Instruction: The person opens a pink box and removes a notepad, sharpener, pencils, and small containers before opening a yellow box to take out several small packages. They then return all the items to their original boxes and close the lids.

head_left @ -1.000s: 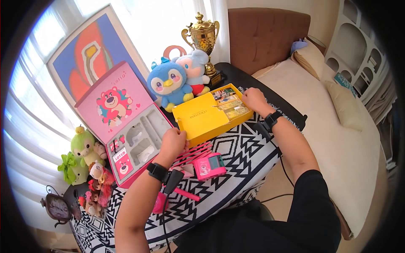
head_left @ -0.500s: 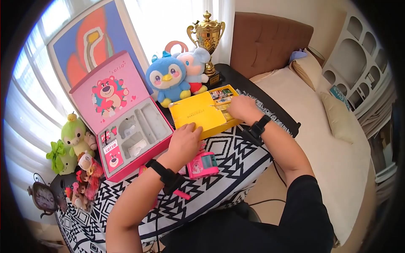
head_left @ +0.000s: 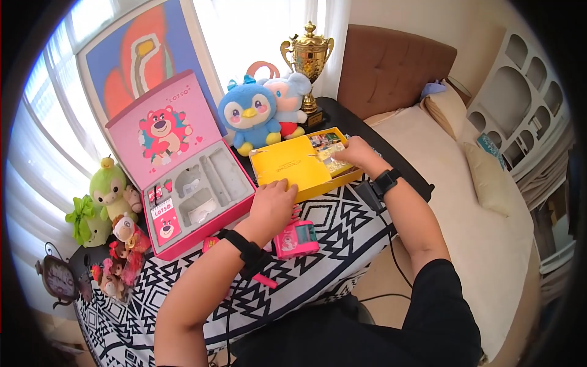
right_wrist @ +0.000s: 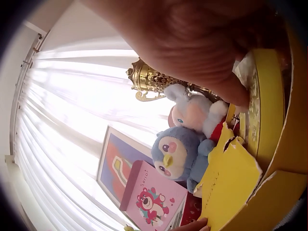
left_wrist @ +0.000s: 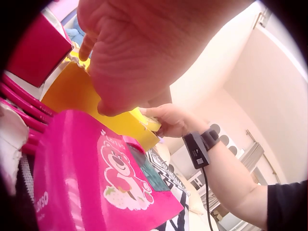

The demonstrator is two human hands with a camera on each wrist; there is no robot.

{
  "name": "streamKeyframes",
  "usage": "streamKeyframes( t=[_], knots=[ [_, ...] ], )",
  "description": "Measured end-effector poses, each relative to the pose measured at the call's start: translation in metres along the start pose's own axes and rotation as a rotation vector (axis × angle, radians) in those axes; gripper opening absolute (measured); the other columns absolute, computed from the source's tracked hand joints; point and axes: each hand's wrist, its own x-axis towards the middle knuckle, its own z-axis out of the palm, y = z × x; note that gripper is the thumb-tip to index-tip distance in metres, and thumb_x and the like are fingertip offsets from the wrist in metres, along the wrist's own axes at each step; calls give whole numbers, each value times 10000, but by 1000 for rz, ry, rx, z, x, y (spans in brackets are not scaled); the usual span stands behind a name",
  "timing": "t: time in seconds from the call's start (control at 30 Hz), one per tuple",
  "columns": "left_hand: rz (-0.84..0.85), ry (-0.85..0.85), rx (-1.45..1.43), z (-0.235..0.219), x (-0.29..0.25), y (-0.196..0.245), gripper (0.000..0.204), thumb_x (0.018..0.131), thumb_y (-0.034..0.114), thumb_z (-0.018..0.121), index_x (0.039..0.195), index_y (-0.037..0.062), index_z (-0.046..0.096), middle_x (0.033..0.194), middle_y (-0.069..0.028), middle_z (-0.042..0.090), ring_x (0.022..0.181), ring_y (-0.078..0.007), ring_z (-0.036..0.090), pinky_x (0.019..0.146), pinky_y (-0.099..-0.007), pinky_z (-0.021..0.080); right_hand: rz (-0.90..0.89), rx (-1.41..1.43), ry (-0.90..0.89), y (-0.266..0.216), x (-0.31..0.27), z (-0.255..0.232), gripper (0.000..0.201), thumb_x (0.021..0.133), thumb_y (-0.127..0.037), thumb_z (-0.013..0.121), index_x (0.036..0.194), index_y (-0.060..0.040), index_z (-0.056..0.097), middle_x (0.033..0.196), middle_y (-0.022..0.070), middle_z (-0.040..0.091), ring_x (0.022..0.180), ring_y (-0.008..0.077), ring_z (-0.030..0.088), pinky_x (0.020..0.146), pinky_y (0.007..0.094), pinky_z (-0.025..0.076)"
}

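On the patterned cloth lies a yellow cardboard box [head_left: 282, 164] with a torn flap covering its left part and small packs showing in its right part. My left hand [head_left: 273, 208] rests on the near edge, fingertips over the flap and thumb against the front wall [left_wrist: 72, 91]. With thumb and fingers my right hand [head_left: 363, 154] pinches a small yellow box with a flowery face [right_wrist: 269, 101] at the right end; its far side is hidden by the hand. Close below my left hand stands a pink pencil sharpener [head_left: 296, 240] with a bear picture.
An open pink gift box [head_left: 202, 223] with a grey insert stands left. Behind sit a blue penguin plush [head_left: 249, 116], a grey-eared plush [head_left: 287, 101] and a gold trophy [head_left: 309, 58]. Several dolls [head_left: 122, 257] line the left edge. A bed [head_left: 440, 202] is at right.
My right hand has moved from the yellow box's right corner into its open part, and the small box there is now tilted up. My left hand has slid onto the flap.
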Motion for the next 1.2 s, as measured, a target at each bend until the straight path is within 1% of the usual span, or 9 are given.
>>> streamKeyframes(
  t=[0.03, 0.1, 0.27, 0.43, 0.7, 0.77, 0.8, 1.13, 1.2],
  knots=[
    [-20, -20, 22, -2, 1, 2, 298, 875, 117, 635, 1165, 49, 646, 1116, -166, 657, 1058, -348, 655, 910, -452, 514, 0, -2, 4, 7, 3, -1, 451, 760, -272, 828, 956, 119, 717, 960, 228, 738, 847, 305, 739, 729, 359, 565],
    [-42, -36, 42, -6, 4, 5, 262, 874, 119, 634, 1127, 55, 650, 1089, -154, 656, 1042, -344, 657, 892, -451, 513, 21, 557, -16, 21, 9, -2, 348, 820, -197, 785, 985, 101, 711, 911, 149, 733, 806, 220, 720, 687, 331, 552],
    [-75, -68, 121, -11, 11, 4, 164, 856, 112, 636, 1011, 66, 661, 1017, -130, 663, 998, -322, 662, 858, -450, 509, -96, 885, 8, 34, -40, -43, 327, 963, -163, 680, 1204, 47, 613, 1047, 100, 697, 904, 172, 710, 745, 326, 587],
    [-92, -30, 173, -5, 13, -8, 151, 851, 117, 643, 992, 82, 686, 991, -115, 674, 998, -290, 670, 846, -431, 507, -89, 1063, -344, 80, -100, -36, 393, 981, -110, 667, 1333, -23, 515, 1184, 84, 664, 1057, 163, 686, 921, 310, 576],
    [-105, -25, 194, -2, 13, -4, 143, 858, 112, 623, 984, 77, 681, 986, -107, 671, 991, -286, 667, 849, -429, 508, -5, 882, -365, 78, -125, 29, 327, 977, -170, 681, 1236, 4, 584, 1036, 89, 692, 926, 174, 689, 817, 306, 556],
    [-87, -12, 177, -1, 12, -6, 140, 860, 114, 618, 980, 76, 681, 984, -105, 670, 988, -284, 667, 844, -427, 506, -279, -135, -30, 50, -129, 6, 276, 950, -232, 693, 1101, -2, 670, 989, 120, 681, 910, 275, 671, 797, 378, 539],
    [-92, -11, 182, 1, 11, -8, 140, 860, 114, 618, 980, 76, 681, 984, -105, 670, 988, -284, 667, 844, -427, 506, -418, -223, 247, 49, -127, 9, 270, 928, -265, 689, 982, -1, 715, 959, 159, 659, 921, 358, 629, 808, 440, 514],
    [-80, -42, 194, 1, 13, -3, 163, 835, 72, 629, 997, 58, 648, 993, -121, 659, 979, -298, 661, 860, -425, 505, -543, -407, 195, 9, 14, 10, 171, 866, -110, 663, 986, -29, 754, 1036, 189, 694, 980, 378, 663, 858, 467, 533],
    [-73, -48, 210, 1, 13, -3, 169, 834, 76, 637, 1002, 59, 649, 988, -119, 661, 976, -293, 662, 853, -421, 508, -521, -560, -51, 5, 30, 17, 191, 863, -107, 664, 1010, -22, 751, 1026, 190, 697, 977, 375, 673, 870, 466, 543]
  ],
)
